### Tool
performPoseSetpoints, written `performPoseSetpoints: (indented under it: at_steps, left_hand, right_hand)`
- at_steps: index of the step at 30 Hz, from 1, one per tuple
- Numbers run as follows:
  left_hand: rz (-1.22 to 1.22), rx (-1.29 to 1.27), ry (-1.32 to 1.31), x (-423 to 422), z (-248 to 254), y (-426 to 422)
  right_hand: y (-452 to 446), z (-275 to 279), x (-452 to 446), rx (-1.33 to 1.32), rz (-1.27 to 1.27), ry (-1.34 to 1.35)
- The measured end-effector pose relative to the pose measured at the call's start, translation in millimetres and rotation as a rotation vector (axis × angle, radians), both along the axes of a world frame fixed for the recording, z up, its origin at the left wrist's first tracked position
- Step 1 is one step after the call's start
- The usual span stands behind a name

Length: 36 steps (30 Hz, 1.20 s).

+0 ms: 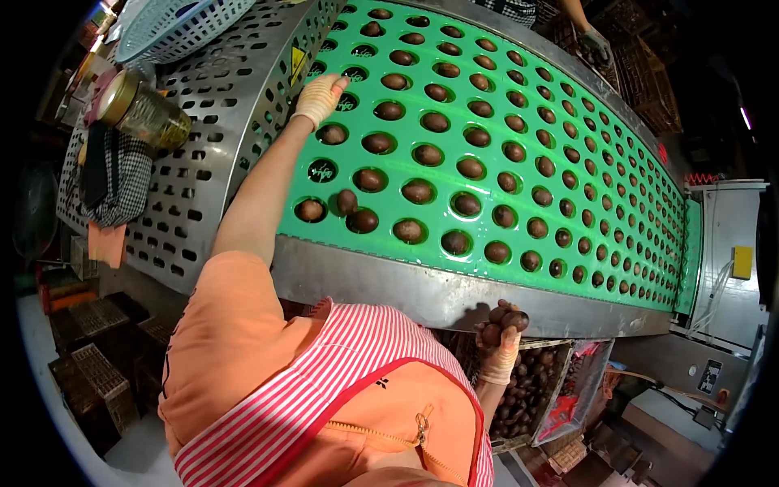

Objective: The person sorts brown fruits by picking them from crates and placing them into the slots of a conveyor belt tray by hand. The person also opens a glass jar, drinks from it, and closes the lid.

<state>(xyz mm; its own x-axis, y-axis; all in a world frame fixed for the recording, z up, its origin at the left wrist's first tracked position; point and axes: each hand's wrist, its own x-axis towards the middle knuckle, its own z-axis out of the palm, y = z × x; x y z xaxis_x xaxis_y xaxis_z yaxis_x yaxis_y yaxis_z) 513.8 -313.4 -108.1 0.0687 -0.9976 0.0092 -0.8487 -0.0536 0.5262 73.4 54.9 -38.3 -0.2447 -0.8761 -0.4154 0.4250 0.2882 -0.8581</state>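
Observation:
My left hand point(320, 97), in a pale glove or wrap, reaches over the left edge of the green belt point(389, 264). Its fingers look stretched out beside an unfilled hole, and I see nothing held in them. My right hand point(501, 357), wrapped the same way, is closed around several dark brown egg-shaped things point(492, 334) in front of the belt's metal edge. Similar brown pieces sit in most of the belt's holes. One loose brown piece point(346, 201) rests between holes near the front left, touching another.
A crate point(531, 390) of dark brown pieces stands below my right hand. On the perforated metal cover point(199, 130) at left are a lidded jar point(146, 109), a checked cloth point(122, 183) and a blue basket point(182, 32). Across the belt is another person's gloved hand point(596, 49).

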Motion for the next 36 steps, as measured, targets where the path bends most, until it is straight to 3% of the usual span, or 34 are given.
performPoseSetpoints:
  at_steps: [3,6,8,10,14,18,19,23,26,28,32,33,34,36]
  left_hand:
    - [-0.196,-0.031,-0.141,-5.0,-35.6,-13.8]
    - [0.099,-0.254,-0.136,-17.1,-35.4,-1.5]
    - [0.139,-0.391,-0.043,-24.5,-18.0,26.3]
    - [0.06,-0.157,0.107,-43.4,6.3,66.6]
    - [-0.015,0.106,0.028,-88.3,36.8,168.3]
    - [-0.255,0.337,-0.135,-109.2,29.3,244.1]
    - [-0.293,0.244,-0.179,-112.1,20.3,256.9]
    - [-0.285,0.127,0.007,-109.3,17.9,258.1]
    - [-0.156,-0.044,-0.271,-91.0,45.8,229.3]
    - [-0.044,-0.227,-0.222,-63.0,28.7,203.8]
    - [-0.134,0.117,-0.437,-53.7,0.0,190.1]
    - [-0.12,0.064,-0.433,-66.5,14.3,192.6]
    - [-0.094,-0.069,-0.284,-82.8,18.1,194.4]
    - [-0.207,-0.193,0.389,-120.7,9.4,201.9]
  right_hand:
    - [-22.0,5.7,21.3,0.026,0.048,0.022]
    - [-34.2,0.5,30.9,0.021,0.096,0.086]
    - [-43.2,2.0,39.6,0.035,0.154,0.098]
    - [-52.7,1.8,48.3,0.031,0.185,0.098]
    - [-62.6,2.0,59.7,0.021,0.241,0.059]
    - [-56.3,1.5,54.8,0.004,0.298,0.044]
    - [-54.4,-1.7,51.3,-0.002,0.306,0.041]
    - [-49.8,-3.0,50.3,-0.029,0.281,0.001]
    - [-46.7,-1.9,47.7,-0.066,0.271,0.003]
    - [-45.4,-5.3,40.7,-0.066,0.291,-0.009]
    - [-57.7,-0.7,38.8,-0.036,0.287,0.031]
    - [-64.7,-0.2,41.0,-0.006,0.226,0.11]
    - [-74.8,-5.1,39.4,-0.012,0.227,0.252]
    - [-102.5,-18.8,35.9,-0.01,0.233,0.541]
